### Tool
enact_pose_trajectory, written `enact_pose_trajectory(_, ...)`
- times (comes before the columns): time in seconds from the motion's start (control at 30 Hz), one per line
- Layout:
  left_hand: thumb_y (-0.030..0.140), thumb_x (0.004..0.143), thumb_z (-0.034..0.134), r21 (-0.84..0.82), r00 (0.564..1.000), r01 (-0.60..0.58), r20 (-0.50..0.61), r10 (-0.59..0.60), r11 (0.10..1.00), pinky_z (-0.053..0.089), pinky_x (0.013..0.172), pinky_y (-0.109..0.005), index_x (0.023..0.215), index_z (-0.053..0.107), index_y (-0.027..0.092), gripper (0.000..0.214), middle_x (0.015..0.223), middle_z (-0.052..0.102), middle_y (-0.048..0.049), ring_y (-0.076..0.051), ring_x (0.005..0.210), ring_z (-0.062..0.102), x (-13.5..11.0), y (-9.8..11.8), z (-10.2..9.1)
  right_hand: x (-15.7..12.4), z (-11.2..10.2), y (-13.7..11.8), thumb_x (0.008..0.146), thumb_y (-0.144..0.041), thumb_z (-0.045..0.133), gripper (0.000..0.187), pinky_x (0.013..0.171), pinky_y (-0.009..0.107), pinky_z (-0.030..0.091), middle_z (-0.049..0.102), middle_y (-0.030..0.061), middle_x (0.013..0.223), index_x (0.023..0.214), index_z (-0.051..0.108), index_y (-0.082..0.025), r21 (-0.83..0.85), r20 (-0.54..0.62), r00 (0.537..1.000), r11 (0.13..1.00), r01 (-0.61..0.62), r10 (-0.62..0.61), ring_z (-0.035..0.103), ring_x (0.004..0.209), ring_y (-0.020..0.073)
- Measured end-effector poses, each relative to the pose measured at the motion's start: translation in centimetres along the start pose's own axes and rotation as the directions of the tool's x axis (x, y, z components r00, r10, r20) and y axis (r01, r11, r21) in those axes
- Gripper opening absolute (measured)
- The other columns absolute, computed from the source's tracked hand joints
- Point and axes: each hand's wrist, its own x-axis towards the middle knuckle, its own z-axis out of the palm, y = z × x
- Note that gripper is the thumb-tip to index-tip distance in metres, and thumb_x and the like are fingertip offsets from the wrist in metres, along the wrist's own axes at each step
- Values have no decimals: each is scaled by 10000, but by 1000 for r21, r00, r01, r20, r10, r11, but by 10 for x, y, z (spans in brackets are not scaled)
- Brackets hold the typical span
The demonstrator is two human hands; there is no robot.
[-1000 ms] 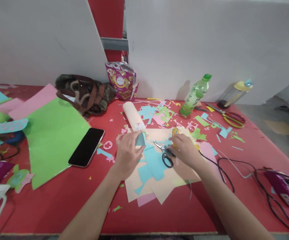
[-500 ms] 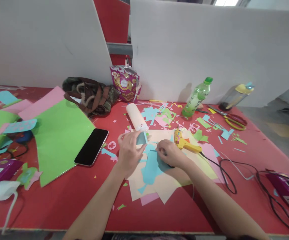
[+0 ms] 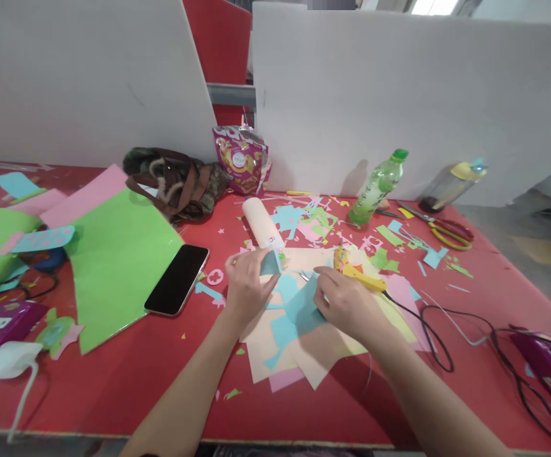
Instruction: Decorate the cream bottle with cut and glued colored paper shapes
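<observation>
A bag [image 3: 199, 190] and a snack pouch [image 3: 241, 158] sit at the desk's [image 3: 113, 397] back edge; a bottle [image 3: 378, 188] stands farther right near that edge; a cup [image 3: 452, 185] at the back right corner; a phone [image 3: 177, 280] lies between front and back edges.

We count one yellow glue gun [image 3: 365, 278], one small blue folded piece [image 3: 270, 263] and two pairs of scissors [image 3: 431, 221], one mostly hidden. We see one phone [image 3: 176, 279], one pale cylinder [image 3: 259, 220], two bottles [image 3: 375, 188], one snack pouch [image 3: 241, 160], one bag [image 3: 204, 190], two purple power strips [image 3: 11, 320] and one white adapter [image 3: 9, 360], all on one table [image 3: 137, 400]. Among the paper, we find one pink flower-shaped ring [image 3: 209, 277]; the scraps [image 3: 320, 219] are too many and too jumbled for us to number.
</observation>
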Motion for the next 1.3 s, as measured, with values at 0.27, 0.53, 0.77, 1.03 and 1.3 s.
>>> enact_pose_trajectory(0.27,295,750,544,1,999,27,-31,-27,1000,284,847,-389,1071,440,169,360,982,616,-109,-226,898,560,2,-3,1,4,6,-25,755,-112,417,135,748,354,430,586,131,974,731,548,-134,157,37,924,916,370,-380,510,933,232)
enact_pose_trajectory(0.53,295,743,560,5,997,76,-20,-76,997,292,861,-410,1072,429,163,378,974,608,-118,-225,892,559,1,-3,-1,-5,20,-40,782,-124,420,177,716,327,409,577,87,901,928,520,-142,234,293,791,842,486,-538,520,811,174)
enact_pose_trajectory(0.77,268,740,564,13,998,43,-40,-43,999,296,858,-401,1069,425,170,370,972,611,-109,-222,906,557,1,-4,0,-8,23,-40,821,-209,414,311,864,395,349,519,120,1126,1122,428,-132,305,317,786,842,445,-531,448,1032,209)
enact_pose_trajectory(1.03,278,718,590,22,998,36,-43,-35,999,294,849,-384,1057,439,154,392,965,617,-108,-219,887,565,1,-6,2,-8,10,-17,781,-318,492,460,920,407,339,350,176,1272,1185,346,-154,494,194,892,826,271,-408,295,1203,239)
enact_pose_trajectory(1.3,267,728,574,19,999,29,-37,-29,999,292,842,-387,1063,433,154,381,951,615,-111,-225,879,564,1,-5,2,-16,32,-31,820,-203,421,420,731,344,442,473,164,1052,1194,237,-154,566,19,909,755,333,-415,493,959,205)
